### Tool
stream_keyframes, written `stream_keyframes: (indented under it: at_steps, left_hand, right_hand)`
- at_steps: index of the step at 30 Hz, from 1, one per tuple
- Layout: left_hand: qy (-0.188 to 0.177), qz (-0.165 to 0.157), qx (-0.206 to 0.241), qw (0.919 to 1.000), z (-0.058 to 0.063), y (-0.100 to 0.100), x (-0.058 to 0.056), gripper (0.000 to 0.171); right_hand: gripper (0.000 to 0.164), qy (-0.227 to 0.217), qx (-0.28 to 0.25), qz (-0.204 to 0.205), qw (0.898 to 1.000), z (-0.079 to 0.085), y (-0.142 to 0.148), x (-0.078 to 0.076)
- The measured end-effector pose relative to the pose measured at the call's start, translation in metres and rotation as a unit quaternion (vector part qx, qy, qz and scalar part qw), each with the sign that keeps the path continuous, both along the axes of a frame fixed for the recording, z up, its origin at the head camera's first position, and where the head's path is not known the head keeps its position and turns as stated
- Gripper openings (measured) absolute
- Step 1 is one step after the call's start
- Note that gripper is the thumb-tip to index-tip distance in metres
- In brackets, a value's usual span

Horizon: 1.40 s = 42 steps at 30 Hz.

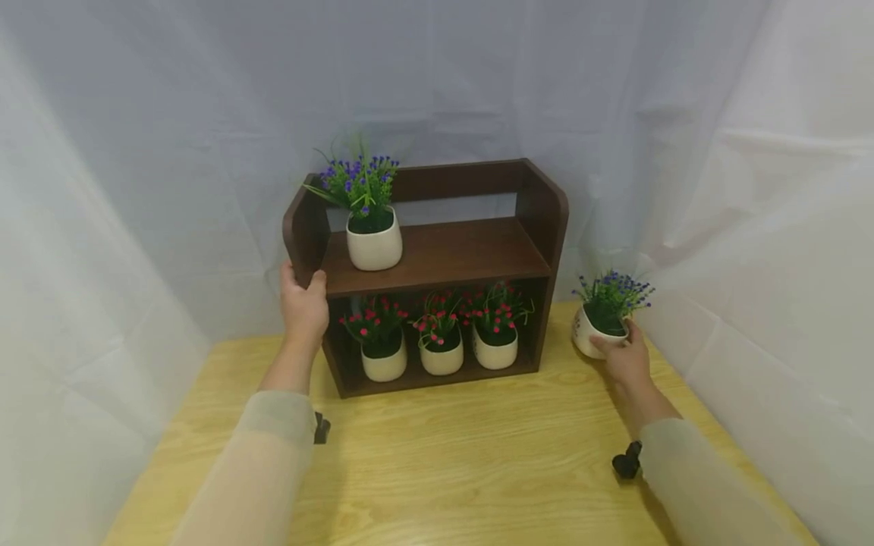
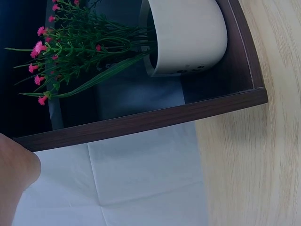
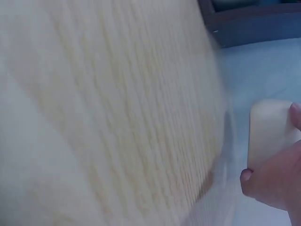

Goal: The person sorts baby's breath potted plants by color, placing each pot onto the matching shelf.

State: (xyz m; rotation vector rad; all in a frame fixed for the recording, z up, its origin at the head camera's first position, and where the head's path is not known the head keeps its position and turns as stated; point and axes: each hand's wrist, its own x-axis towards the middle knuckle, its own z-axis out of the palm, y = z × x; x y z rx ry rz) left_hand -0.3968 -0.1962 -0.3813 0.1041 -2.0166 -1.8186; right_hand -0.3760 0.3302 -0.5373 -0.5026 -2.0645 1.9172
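Observation:
A dark brown two-level wooden shelf [image 1: 437, 282] stands on the table. My left hand [image 1: 305, 307] grips the edge of its left side panel, thumb on the front; the left wrist view shows only part of this hand [image 2: 16, 169]. To the right of the shelf, my right hand [image 1: 627, 356] holds a white pot of purple flowers [image 1: 595, 334], tilted. Whether this pot touches the table cannot be told. In the right wrist view the same white pot [image 3: 268, 129] sits between thumb and fingers. Another purple-flowered pot [image 1: 375, 241] stands upright on the upper level, at its left.
Three white pots with red flowers, the left [image 1: 384, 362], middle [image 1: 441, 356] and right one [image 1: 496, 350], line the lower level. Light wood table [image 1: 437, 470] extends in front of the shelf. White cloth [image 1: 444, 83] hangs behind and at both sides.

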Motion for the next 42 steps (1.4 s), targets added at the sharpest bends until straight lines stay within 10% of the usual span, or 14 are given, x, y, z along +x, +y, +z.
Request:
stream_keyframes:
  at_steps: [42]
  left_hand:
    - [0.01, 0.011, 0.005, 0.9999, 0.0, 0.001, -0.003, 0.049]
  right_hand:
    - [0.092, 0.01, -0.051, -0.007, 0.999, 0.059, -0.053, 0.128]
